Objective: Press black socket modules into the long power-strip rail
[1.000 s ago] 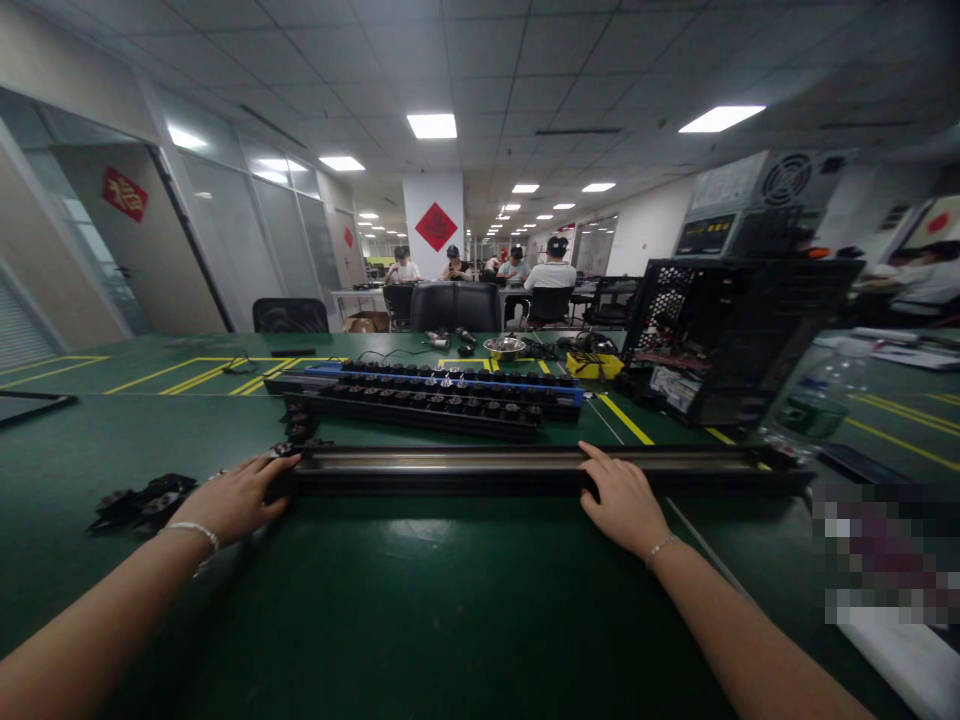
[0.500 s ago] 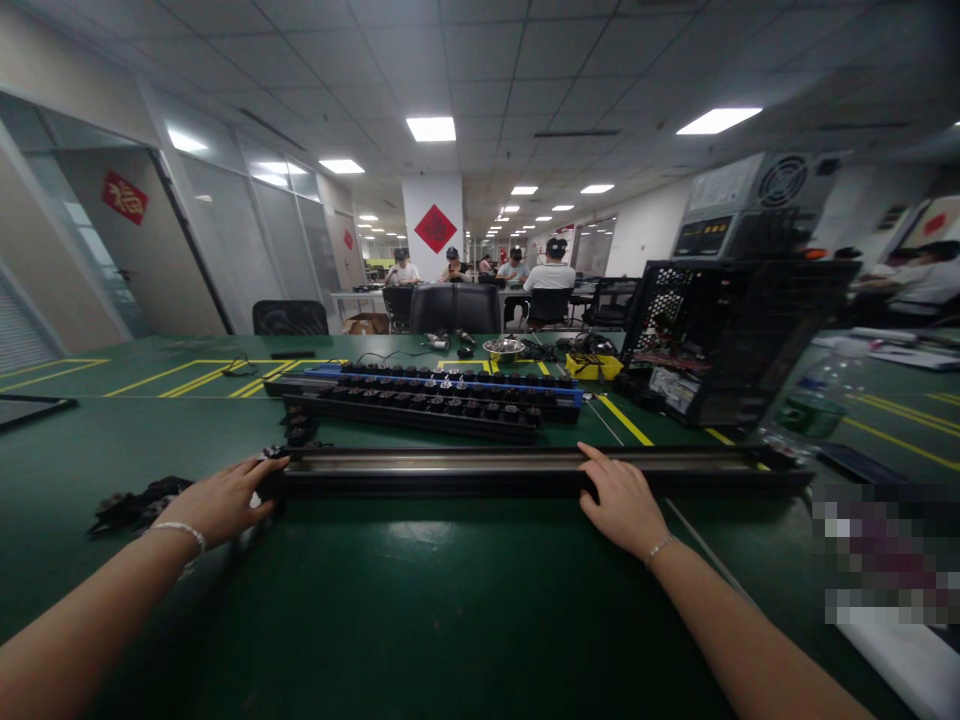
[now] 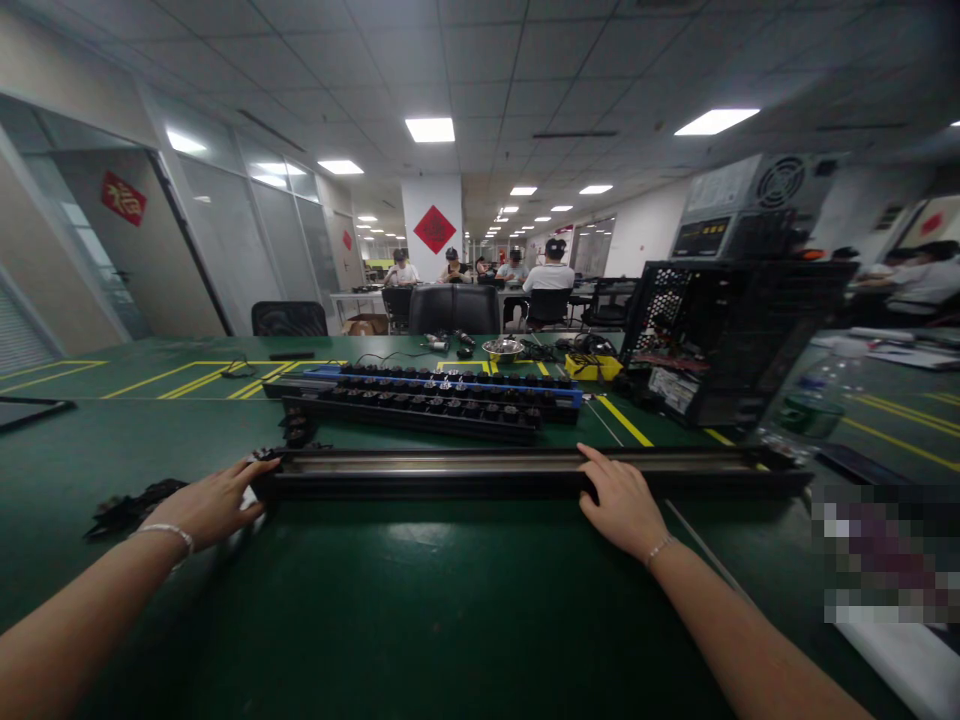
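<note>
A long black channel (image 3: 450, 484) with a metallic inner strip lies crosswise before me on the green table. My left hand (image 3: 210, 503) is at its left end, index finger over the top edge and thumb lower down, closed round that corner. On the near wall, right of the middle, my right hand (image 3: 619, 500) grips with its fingers over the rim and thumb in front. Dark small parts (image 3: 135, 505) lie behind my left wrist. Beyond the channel are black strips (image 3: 420, 415) carrying rows of small round parts.
A computer case (image 3: 735, 330) with a power supply (image 3: 757, 205) on top stands at the right. Near it are a plastic bottle (image 3: 814, 400) and a yellow box (image 3: 592, 367). A metal bowl (image 3: 504, 348) sits farther back. People sit at distant tables.
My left hand has shifted slightly left along the channel's end, its fingers drawn back a little. My right hand and the channel look nearly unmoved.
</note>
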Demonstrator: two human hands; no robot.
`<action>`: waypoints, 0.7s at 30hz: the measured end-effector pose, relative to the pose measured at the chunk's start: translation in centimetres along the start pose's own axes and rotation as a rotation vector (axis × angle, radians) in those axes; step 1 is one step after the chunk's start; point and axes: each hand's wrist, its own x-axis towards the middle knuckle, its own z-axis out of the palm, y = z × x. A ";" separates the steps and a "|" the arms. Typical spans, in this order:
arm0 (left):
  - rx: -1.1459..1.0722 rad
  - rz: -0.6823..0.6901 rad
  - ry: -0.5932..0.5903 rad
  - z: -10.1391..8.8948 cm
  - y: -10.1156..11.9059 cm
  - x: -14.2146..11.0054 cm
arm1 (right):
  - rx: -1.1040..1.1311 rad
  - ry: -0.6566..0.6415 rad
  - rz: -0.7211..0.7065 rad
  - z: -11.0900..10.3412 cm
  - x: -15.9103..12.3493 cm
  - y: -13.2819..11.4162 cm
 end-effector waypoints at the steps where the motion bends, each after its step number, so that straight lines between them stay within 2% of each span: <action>1: -0.008 0.000 -0.003 0.1 -0.2 0.1 | 0.005 0.002 -0.002 0.0 0.0 0.0; 10: -0.056 -0.062 0.021 1.1 -3.1 0.6 | -0.006 0.006 -0.001 0.1 0.0 0.1; 21: 0.099 -0.116 0.110 1.9 -2.7 0.5 | -0.001 -0.018 0.021 0.1 0.0 0.1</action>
